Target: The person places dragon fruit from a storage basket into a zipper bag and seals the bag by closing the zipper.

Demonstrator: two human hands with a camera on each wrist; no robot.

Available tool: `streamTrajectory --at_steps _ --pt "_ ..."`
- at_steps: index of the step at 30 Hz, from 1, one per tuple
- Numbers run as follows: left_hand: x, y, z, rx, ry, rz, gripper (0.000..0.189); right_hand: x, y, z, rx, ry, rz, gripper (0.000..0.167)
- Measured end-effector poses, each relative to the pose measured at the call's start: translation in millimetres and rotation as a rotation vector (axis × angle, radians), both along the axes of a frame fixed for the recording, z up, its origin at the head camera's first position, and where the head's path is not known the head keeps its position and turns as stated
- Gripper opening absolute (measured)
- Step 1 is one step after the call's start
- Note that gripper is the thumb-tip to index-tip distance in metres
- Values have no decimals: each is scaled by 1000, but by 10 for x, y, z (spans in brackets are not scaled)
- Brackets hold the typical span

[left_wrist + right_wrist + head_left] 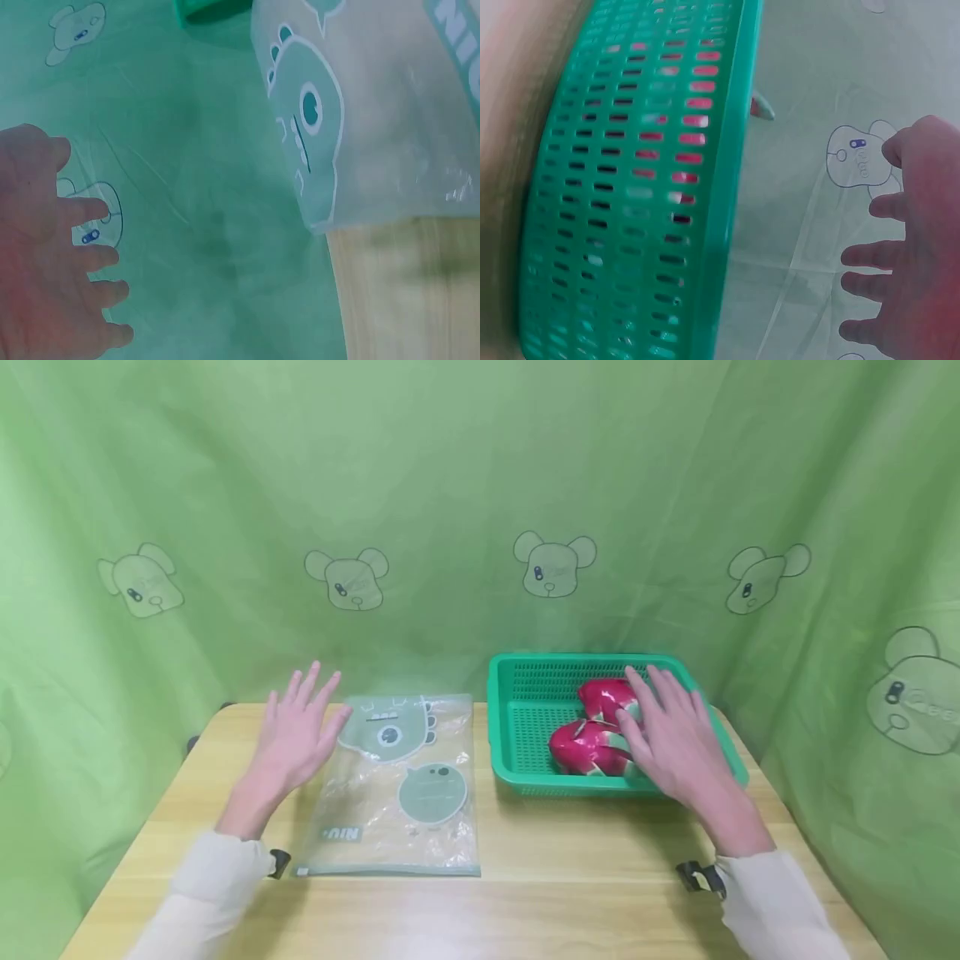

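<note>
My left hand (296,735) hovers at the left edge of a clear zip bag (375,793) printed with green cartoon shapes, its fingers spread and holding nothing. The bag lies flat on the table. To its right stands a green plastic basket (501,735) with slotted walls. Two red dragon fruits with pale green scales lie inside, a nearer dragon fruit (581,747) and a farther dragon fruit (600,695). Above the basket's right part is my right hand (678,735), fingers extended, hiding part of the fruits. In the right wrist view that hand stands apart from the basket's rim.
The light wooden table (525,910) ends at its far edge against a green curtain (450,468) with bear-head prints, which also hangs at both sides. A dark strap clip (701,878) shows at the right wrist, another clip (280,863) at the left.
</note>
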State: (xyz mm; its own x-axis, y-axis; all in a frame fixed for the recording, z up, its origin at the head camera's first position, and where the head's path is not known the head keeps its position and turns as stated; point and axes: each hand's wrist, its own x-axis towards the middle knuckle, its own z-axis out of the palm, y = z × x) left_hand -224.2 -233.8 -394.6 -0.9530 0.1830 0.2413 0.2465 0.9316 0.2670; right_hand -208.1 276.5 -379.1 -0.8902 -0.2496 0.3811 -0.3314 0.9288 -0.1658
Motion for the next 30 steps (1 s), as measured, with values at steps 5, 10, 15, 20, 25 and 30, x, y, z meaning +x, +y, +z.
streamTrajectory --at_steps 5,10,15,20,25,30 --pt "68 95 -44 16 -9 -18 69 85 -19 -70 -78 47 19 68" --pt "144 183 -141 56 -17 -29 68 174 -14 -173 -146 118 32 68" --pt "214 243 -275 91 -9 -41 64 235 -35 -284 -185 141 20 65" --pt "292 311 -373 131 -9 -48 62 278 -64 -381 -253 160 19 64" --pt "400 364 -459 189 -29 -30 62 309 -113 -471 -324 207 44 59" --pt "500 355 -556 233 -10 -43 58 311 -187 -505 -335 218 63 55"
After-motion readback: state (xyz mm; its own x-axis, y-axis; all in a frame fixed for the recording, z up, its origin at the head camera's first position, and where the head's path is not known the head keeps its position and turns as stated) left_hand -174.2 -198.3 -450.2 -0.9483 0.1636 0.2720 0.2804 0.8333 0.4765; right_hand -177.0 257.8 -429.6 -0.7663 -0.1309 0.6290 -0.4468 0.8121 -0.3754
